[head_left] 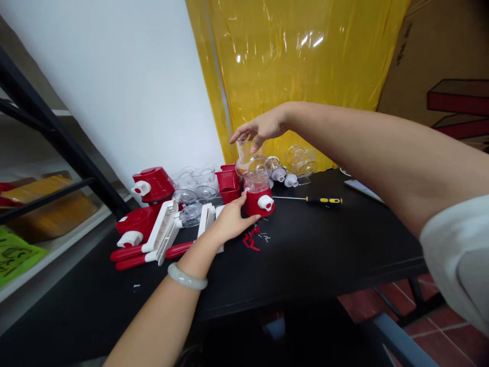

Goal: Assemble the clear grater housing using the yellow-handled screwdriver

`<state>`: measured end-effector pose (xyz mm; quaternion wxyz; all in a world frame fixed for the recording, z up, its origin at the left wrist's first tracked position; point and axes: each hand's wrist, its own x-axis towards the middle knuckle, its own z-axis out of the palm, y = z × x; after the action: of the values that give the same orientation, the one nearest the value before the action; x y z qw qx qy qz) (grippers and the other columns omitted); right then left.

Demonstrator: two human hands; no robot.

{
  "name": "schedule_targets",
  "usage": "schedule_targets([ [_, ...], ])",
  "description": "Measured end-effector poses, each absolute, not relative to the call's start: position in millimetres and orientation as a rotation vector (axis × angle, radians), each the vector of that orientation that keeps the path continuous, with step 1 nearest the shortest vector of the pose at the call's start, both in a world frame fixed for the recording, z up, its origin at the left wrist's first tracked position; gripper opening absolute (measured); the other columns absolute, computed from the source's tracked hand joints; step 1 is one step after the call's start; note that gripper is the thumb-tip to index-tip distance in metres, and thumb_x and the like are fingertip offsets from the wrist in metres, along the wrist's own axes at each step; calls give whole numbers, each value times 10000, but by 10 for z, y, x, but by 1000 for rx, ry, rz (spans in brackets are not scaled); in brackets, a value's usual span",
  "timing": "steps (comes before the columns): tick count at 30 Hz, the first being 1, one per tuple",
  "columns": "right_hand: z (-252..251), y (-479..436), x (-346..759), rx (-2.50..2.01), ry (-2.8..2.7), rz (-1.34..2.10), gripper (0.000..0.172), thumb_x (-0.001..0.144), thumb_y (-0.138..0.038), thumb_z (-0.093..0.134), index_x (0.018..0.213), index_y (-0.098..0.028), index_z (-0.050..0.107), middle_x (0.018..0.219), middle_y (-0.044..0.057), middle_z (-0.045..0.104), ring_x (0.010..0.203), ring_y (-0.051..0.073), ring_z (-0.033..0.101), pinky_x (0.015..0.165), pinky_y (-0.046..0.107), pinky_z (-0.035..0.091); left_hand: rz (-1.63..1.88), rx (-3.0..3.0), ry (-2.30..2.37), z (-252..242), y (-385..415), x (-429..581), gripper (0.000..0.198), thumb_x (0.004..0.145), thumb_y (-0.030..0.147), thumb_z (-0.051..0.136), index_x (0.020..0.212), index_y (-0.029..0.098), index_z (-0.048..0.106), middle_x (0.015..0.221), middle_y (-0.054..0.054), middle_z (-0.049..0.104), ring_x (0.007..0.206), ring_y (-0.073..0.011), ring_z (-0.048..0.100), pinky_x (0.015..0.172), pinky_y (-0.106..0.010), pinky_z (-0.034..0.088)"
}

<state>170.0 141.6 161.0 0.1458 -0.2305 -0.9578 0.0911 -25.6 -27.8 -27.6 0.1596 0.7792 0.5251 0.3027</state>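
Observation:
My left hand (231, 220) is closed round the lower left side of a red suction base (256, 205). The base stands upright on the black table and carries a white knob (266, 203). A clear plastic hopper (258, 171) rises above it. My right hand (263, 130) reaches over from above, its fingers and thumb bent about the hopper's upper rim. Just behind my left hand stands a red plastic part (228, 184). Red scraps (251, 238) and small pale slivers lie in front of the base.
On the left are more red bases (153, 183), white frames with red handles (162, 232) and clear plastic parts (196, 178). Metal grater drums (277, 168), a screwdriver (324, 200) and a phone (362, 189) lie rightward. A yellow plastic curtain (305, 61) hangs behind.

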Motion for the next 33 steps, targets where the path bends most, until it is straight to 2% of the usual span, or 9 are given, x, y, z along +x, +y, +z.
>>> schedule_targets([
  [7, 1604, 1472, 1668, -655, -2734, 214, 425, 795, -367, 796, 1176, -199, 708, 1241, 62, 641, 1220, 267, 632, 985, 496, 510, 899, 2172, 1474, -287, -276, -259, 835, 805, 450, 759, 1513, 130, 452, 1520, -184, 524, 1336, -345, 578, 1126, -484, 470],
  [16, 1760, 1257, 1850, -679, -2804, 339, 610, 741, -358, 838, 1311, -232, 662, 1245, 68, 653, 1242, 293, 606, 1048, 524, 487, 950, 2159, 1457, -311, -258, -294, 835, 793, 424, 777, 1513, 142, 461, 1529, -176, 514, 1360, -353, 553, 1148, -512, 445],
  [21, 1764, 915, 2430, -660, -2483, 405, 717, 713, -344, 860, 1381, -318, 598, 1267, 70, 646, 1217, 303, 590, 1070, 535, 507, 1140, 2042, 1441, -223, -288, -331, 812, 794, 432, 779, 1497, 147, 488, 1547, -172, 492, 1383, -351, 529, 1169, -511, 424],
  [24, 1412, 653, 2679, -662, -2206, 482, 721, 728, -335, 843, 1386, -338, 546, 1291, 74, 607, 1204, 312, 582, 1013, 549, 551, 1286, 1875, 1292, -109, -360, -253, 776, 787, 452, 790, 1453, 145, 537, 1539, -162, 506, 1415, -336, 496, 1184, -492, 412],
  [28, 614, 312, 2693, -640, -1943, 533, 665, 746, -405, 817, 1320, -324, 490, 1309, 91, 560, 1189, 290, 590, 975, 523, 579, 1272, 1672, 1083, -6, -487, -73, 827, 715, 469, 857, 1414, 142, 559, 1468, -177, 583, 1387, -337, 529, 1200, -498, 392],
  [31, 64, 57, 2607, -675, -1815, 503, 646, 779, -454, 772, 1303, -316, 420, 1264, 96, 536, 1173, 269, 603, 964, 493, 591, 1271, 1529, 978, 33, -588, 44, 758, 771, 488, 821, 1413, 206, 535, 1402, -156, 632, 1313, -332, 598, 1118, -514, 486],
  [33, -198, -135, 2572, -720, -1860, 431, 675, 767, -430, 785, 1308, -312, 399, 1232, 107, 528, 1166, 281, 608, 972, 507, 588, 1317, 1461, 932, 63, -651, 110, 722, 841, 492, 760, 1457, 270, 456, 1440, -146, 591, 1288, -315, 618, 1042, -496, 551],
])
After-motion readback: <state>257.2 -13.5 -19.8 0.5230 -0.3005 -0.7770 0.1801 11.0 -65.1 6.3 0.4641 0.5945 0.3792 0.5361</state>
